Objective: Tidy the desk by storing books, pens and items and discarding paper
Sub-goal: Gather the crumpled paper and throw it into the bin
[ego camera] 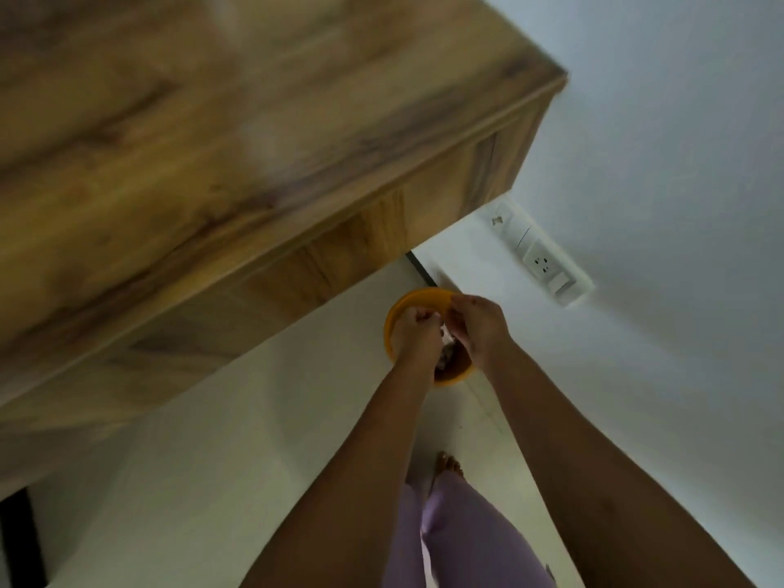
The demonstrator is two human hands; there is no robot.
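A white socket panel (543, 256) lines the right wall (679, 120). Lilac trousers (466, 545) and a bare foot (449, 464) on pale floor (212, 460), near.

The one head-worn view tilts steeply down past the wooden desk (212, 163) onto the pale floor (254, 418).

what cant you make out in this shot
Head view, bin: its inside is mostly covered by both hands.
Head view, left hand and right hand: whether they hold anything is hidden by the hands themselves.
Head view, desk: blurred, cut off by left and top edges.
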